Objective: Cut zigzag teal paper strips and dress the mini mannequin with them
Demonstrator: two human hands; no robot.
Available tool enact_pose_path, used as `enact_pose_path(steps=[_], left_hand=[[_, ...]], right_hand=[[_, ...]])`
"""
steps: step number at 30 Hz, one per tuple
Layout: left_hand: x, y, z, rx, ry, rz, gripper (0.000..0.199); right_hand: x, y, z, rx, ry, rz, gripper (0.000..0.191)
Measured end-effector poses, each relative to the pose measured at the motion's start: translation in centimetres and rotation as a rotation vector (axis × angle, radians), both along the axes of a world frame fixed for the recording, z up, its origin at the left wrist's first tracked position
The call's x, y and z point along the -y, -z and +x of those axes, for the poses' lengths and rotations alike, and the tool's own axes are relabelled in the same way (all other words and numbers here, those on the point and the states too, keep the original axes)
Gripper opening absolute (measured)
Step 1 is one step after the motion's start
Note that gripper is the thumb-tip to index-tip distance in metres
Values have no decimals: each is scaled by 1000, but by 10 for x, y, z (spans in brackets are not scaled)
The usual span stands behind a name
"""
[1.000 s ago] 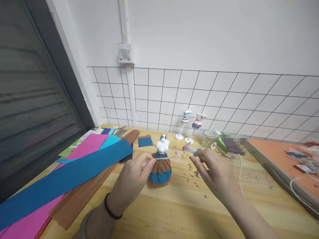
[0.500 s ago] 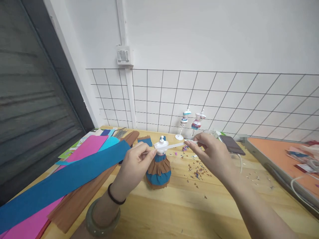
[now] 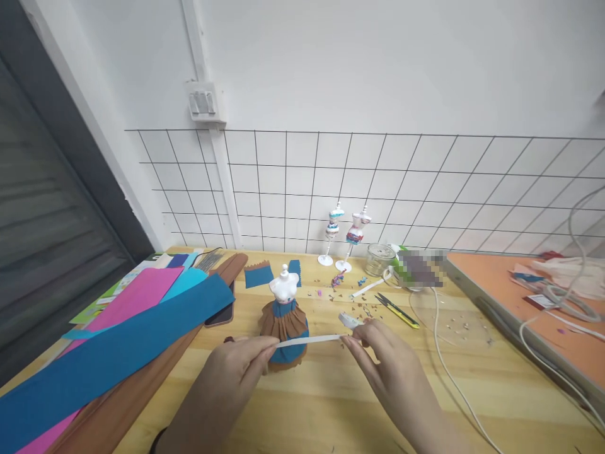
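- Left hand (image 3: 239,369): thumb and fingers pinching one end of a thin white strip (image 3: 309,341), pulled pretty much straight.
- Right hand (image 3: 390,359): fingers pinching the strip's other end, plus there's a whitish bit (image 3: 350,321) poking out by them, can't really tell what it is.
- The strip runs across the view of the skirt on a little dress form (image 3: 284,287). Can't tell if it's touching.
- That form is upright on the bench (image 3: 331,410), white up top, with a ruffled brown layer over blue.
- Behind it, two more mini forms (image 3: 332,228) (image 3: 357,231) on white stands, with a glass jar (image 3: 380,259) just beside the right one.
- Yellow-and-black snips (image 3: 397,311) lie near some tiny scraps (image 3: 362,310).
- Over on the left: a long blue piece (image 3: 118,350) lying over pink (image 3: 142,293) and brown ones (image 3: 137,391), next to a dark phone (image 3: 222,314).
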State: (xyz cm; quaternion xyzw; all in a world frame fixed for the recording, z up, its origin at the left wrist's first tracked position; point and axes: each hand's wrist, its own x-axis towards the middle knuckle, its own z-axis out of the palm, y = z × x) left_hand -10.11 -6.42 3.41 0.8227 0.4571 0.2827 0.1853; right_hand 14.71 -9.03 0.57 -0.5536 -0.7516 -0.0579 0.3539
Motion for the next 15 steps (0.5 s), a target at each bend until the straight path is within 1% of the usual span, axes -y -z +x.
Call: enact_pose_path(steps=[3,6,8,11,15], left_hand=[[0,-4,3,-62,-4,53,26],[-2,-6,6,-62,-40,79,22],[-4,-8,8,-51,-43,51,22],[-5,-13,8,-30,-36,-19,27],[-4,-25,9,38,-34,-22,30]], right_hand=[[1,-8,-1,-5,-3,33,18],[2,-10,-3,-30,-5,19,16],[2,-11,-3,-42,-10,13,15],[1,-12,-3,-62,-4,8,15],[-5,-19,-1,-91,21,-3,18]])
